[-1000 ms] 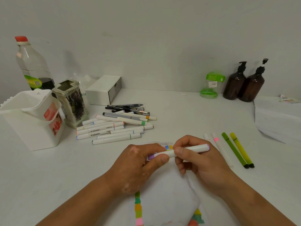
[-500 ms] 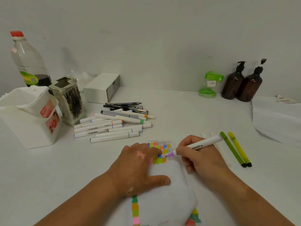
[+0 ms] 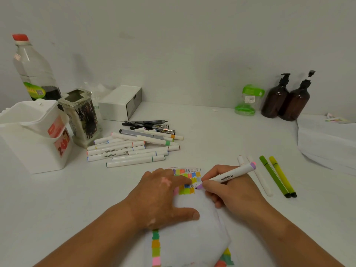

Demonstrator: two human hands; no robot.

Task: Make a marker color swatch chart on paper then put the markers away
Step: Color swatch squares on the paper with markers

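Right now, head view: right hand [image 3: 231, 191] grips the purple marker [image 3: 227, 178] like a pen, tip at the edge of the chart [image 3: 189, 179] on the paper [image 3: 192, 237]. Left hand [image 3: 163, 197] lies flat, fingers straight, pinning it. Best w/ short, light strokes inside one free square (ink may bleed).

My left grip [image 3: 163, 197] and my right grip [image 3: 231, 191] are both bare hands. My left forearm [image 3: 92, 237] and my right forearm [image 3: 289, 237] are bare skin all the way down to the bottom edge of the view. The left thumbnail [image 3: 196, 215] is cut short and plain, and a small blotchy mark [image 3: 166, 181] sits on the back of that same grip near the knuckles.
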